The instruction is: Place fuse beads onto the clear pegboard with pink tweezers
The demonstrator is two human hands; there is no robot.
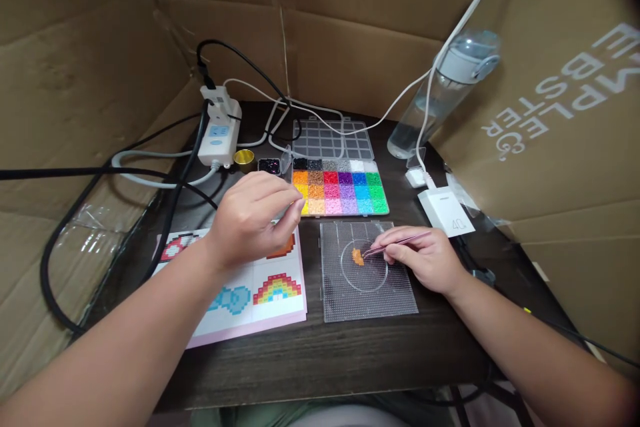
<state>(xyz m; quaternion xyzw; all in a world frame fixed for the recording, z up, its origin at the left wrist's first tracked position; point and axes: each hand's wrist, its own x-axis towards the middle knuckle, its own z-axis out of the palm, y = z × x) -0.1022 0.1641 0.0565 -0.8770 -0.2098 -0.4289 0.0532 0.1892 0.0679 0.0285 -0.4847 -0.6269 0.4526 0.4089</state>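
Note:
My right hand grips a pair of pink tweezers. Their tips reach a small cluster of orange beads on a clear pegboard, inside a pale ring outline. Thumb and fingers of my left hand are pinched together by the left front corner of a bead box; whatever sits between the fingertips is too small to make out. The box holds beads sorted by colour in compartments. Below my left hand lies a sheet of pixel patterns, partly covered by my hand and forearm.
Behind the bead box lies its clear gridded lid. A power strip with cables, a gold tin and a small box of dark beads stand back left. To the right are a water bottle and a white charger. Cardboard walls surround the table.

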